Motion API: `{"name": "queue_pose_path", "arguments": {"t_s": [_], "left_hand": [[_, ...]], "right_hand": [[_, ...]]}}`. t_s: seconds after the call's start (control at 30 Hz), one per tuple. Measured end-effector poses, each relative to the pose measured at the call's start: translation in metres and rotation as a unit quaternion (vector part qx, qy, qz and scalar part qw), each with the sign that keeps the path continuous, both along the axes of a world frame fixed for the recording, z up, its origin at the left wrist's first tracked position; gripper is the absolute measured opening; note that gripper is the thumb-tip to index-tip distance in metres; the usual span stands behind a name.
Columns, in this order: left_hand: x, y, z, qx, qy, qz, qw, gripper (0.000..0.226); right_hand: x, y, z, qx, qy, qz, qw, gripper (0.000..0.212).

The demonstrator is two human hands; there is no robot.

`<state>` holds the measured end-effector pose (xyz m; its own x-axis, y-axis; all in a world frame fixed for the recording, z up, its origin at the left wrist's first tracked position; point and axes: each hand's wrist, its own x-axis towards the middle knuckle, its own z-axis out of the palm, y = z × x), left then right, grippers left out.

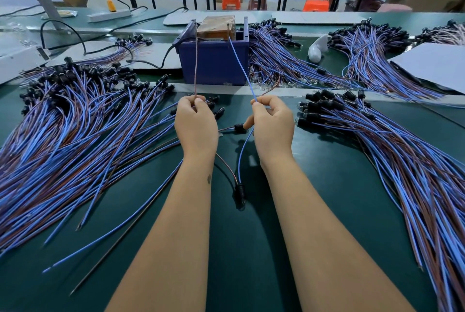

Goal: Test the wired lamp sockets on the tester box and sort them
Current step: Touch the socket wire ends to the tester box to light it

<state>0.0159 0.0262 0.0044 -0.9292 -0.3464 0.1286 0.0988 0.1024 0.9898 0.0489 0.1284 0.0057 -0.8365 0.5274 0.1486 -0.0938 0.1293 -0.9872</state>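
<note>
Brown wire was pinched by the left hand, blue wire by the right hand — both stretched up to the tester box; their black socket hung between the forearms.

Left hand pinches brown wire, right hand pinches blue wire; both wire ends reach tester box beyond hands. Black socket hangs between forearms above green tabletop.
</note>
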Motion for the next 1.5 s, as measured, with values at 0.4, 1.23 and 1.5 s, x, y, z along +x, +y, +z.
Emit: {"name": "queue_pose_path", "arguments": {"t_s": [0.4,1.23,1.5], "left_hand": [[0.0006,0.0003,0.0005,0.004,-0.011,-0.003,1.0,0.02],[-0.0009,0.0008,-0.0015,-0.02,0.01,-0.015,1.0,0.023],[-0.0012,0.0018,-0.0014,-0.02,0.016,-0.014,1.0,0.022]], "right_hand": [[0.0024,-0.0008,0.0018,0.003,-0.005,-0.001,1.0,0.016],[0.0014,-0.001,0.0011,0.004,-0.007,-0.002,1.0,0.017],[0.0009,-0.0007,0.0015,0.006,-0.011,-0.012,1.0,0.019]]}}
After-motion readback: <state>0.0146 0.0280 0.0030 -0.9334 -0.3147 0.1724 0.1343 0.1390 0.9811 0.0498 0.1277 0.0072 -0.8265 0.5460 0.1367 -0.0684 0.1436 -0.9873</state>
